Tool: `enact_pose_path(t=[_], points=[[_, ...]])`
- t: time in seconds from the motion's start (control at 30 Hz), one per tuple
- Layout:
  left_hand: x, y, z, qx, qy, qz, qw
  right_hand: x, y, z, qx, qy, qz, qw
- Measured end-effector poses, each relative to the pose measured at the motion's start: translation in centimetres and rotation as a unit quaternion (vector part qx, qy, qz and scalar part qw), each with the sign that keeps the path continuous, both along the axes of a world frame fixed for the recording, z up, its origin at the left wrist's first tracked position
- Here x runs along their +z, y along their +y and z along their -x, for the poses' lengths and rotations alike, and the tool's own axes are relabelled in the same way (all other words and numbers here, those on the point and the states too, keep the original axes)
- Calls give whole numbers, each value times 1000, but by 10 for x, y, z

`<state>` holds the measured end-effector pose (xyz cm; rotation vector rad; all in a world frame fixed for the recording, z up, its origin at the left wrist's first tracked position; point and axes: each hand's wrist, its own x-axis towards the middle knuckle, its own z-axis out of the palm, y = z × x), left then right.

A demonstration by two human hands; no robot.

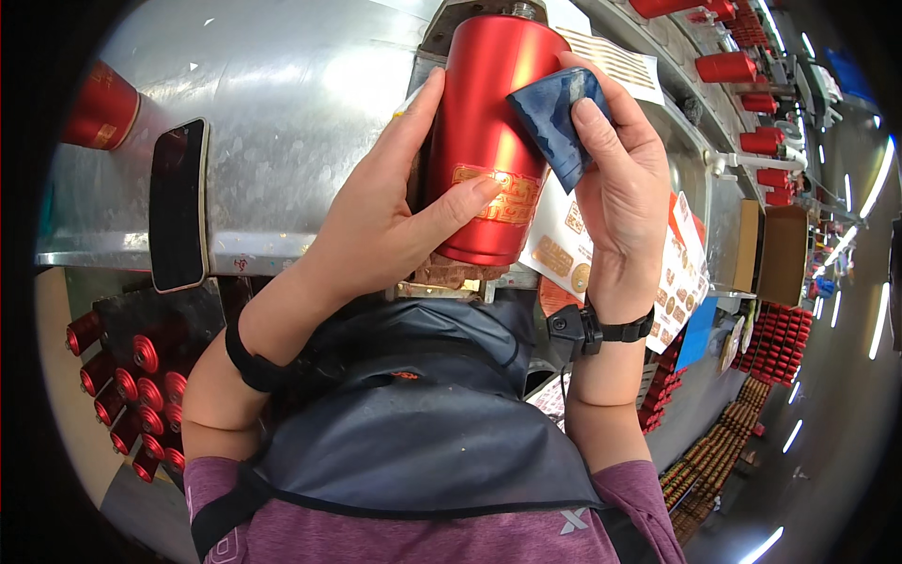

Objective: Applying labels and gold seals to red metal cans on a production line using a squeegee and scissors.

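Observation:
A shiny red metal canister [489, 103] lies lengthwise in front of me, its base toward me, on a holder at the bench edge. My left hand [404, 193] grips its left side, with the thumb pressed on a gold square-patterned decal [512, 195] near the base. Pinched between the fingers and thumb of my right hand [625, 164] is a flat blue scraper-like piece [554, 132] with a worn, patchy surface. It touches or overlaps the canister's right side; I cannot tell whether it is pressed down. The fingertips behind it are partly hidden.
A dark phone [178, 205] and another red canister [103, 108] sit on the metal bench [263, 113] at left. Sheets of gold decals [681, 273] lie at right. Several red canisters [141, 395] are stacked below left. An open cardboard box [783, 249] stands farther right.

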<state>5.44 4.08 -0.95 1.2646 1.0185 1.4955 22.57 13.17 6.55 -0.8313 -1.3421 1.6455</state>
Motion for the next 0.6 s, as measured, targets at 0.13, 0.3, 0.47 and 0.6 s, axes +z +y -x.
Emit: enact_pose_path(t=[0.13,0.3,0.47,0.6], points=[[-4,2,-1,13,22,-24,999,1,-2,1,-7,2,-1,1000],[-4,0,-1,2,-21,-9,1000,3,-14,-1,-25,-23,-23,999],[-3,0,0,-13,4,-18,1000,9,-30,-13,-70,-50,-37,996],[-5,1,1,-9,2,6,1000,17,-40,-25,-98,-68,-34,992]])
